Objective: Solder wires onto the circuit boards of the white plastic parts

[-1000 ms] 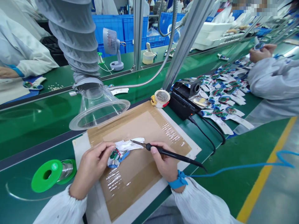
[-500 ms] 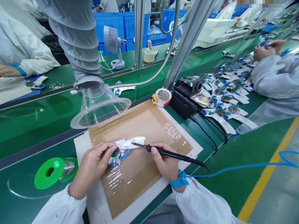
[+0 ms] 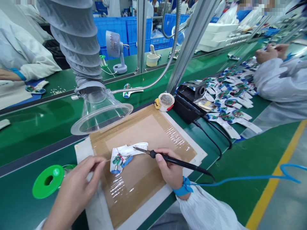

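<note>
A white flexible strip lies on the taped cardboard mat, carrying a small green circuit board and blue parts. My right hand is shut around a black soldering iron, whose tip touches the strip's upper edge. My left hand sits apart from the strip, low and left of it, its fingertips pinched on a thin solder wire that is barely visible. Beside that hand stands a green solder spool, partly hidden behind it.
A clear fume-extractor hood hangs above the mat's far corner. Behind it are a black soldering station, a tip-cleaning tin and many finished strips. A co-worker's hands work at the right. A blue wrist strap cord runs right.
My left hand has let go of the strip and moved down-left, now covering part of the spool. The right hand and iron stay nearly still.
</note>
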`<state>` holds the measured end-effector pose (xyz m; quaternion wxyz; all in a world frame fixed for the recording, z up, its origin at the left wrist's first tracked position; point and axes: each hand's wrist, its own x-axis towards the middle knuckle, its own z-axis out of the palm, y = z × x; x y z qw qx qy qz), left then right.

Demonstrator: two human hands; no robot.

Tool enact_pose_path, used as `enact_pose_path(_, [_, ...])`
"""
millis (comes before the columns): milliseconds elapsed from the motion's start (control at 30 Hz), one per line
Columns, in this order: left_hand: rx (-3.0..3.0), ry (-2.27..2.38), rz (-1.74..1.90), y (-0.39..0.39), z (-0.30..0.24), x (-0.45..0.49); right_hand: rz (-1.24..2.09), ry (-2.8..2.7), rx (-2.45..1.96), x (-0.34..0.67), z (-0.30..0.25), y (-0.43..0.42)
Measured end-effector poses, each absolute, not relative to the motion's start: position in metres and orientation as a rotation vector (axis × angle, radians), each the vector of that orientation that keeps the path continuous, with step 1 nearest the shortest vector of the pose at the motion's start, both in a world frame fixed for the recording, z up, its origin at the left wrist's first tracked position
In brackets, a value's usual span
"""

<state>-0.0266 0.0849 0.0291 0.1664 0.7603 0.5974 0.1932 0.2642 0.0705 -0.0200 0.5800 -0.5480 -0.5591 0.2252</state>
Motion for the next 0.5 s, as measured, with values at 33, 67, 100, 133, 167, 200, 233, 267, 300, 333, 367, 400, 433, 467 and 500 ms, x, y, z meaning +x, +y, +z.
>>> enact_pose_path(33, [2.195, 1.735, 0.496, 0.073, 0.027, -0.041, 0.530, -1.291, -1.263, 0.265, -0.020, 0.070])
enact_pose_path(67, [2.229, 1.769, 0.435, 0.062, 0.023, -0.055, 0.540, -1.282, -1.243, 0.266, -0.021, 0.069])
enact_pose_path(100, [2.279, 1.786, 0.381, 0.050, 0.019, -0.066, 0.561, -1.283, -1.221, 0.266, -0.021, 0.069])
enact_pose_path(133, [2.351, 1.784, 0.373, 0.040, 0.014, -0.072, 0.595, -1.291, -1.200, 0.266, -0.020, 0.068])
enact_pose_path(167, [2.434, 1.783, 0.421, 0.031, 0.011, -0.072, 0.632, -1.305, -1.182, 0.266, -0.020, 0.068])
enact_pose_path(200, [2.495, 1.779, 0.465, 0.025, 0.009, -0.066, 0.666, -1.323, -1.171, 0.266, -0.019, 0.069])
enact_pose_path(233, [2.533, 1.768, 0.520, 0.022, 0.008, -0.053, 0.694, -1.348, -1.166, 0.264, -0.018, 0.069])
enact_pose_path(267, [2.552, 1.734, 0.565, 0.022, 0.009, -0.036, 0.713, -1.381, -1.165, 0.263, -0.017, 0.071])
enact_pose_path(300, [2.538, 1.704, 0.596, 0.025, 0.010, -0.017, 0.725, -1.417, -1.166, 0.261, -0.015, 0.072])
enact_pose_path(333, [2.542, 1.680, 0.659, 0.030, 0.012, 0.004, 0.727, -1.450, -1.166, 0.259, -0.014, 0.074])
enact_pose_path(367, [2.549, 1.678, 0.697, 0.037, 0.013, 0.022, 0.724, -1.477, -1.164, 0.257, -0.014, 0.076])
enact_pose_path(400, [2.560, 1.684, 0.683, 0.045, 0.014, 0.037, 0.720, -1.491, -1.162, 0.256, -0.014, 0.077])
enact_pose_path(433, [2.569, 1.693, 0.660, 0.053, 0.014, 0.049, 0.711, -1.494, -1.162, 0.255, -0.014, 0.077])
enact_pose_path(467, [2.575, 1.699, 0.632, 0.060, 0.013, 0.056, 0.697, -1.485, -1.164, 0.255, -0.015, 0.077])
enact_pose_path(500, [2.577, 1.699, 0.617, 0.065, 0.012, 0.060, 0.676, -1.472, -1.171, 0.255, -0.016, 0.076])
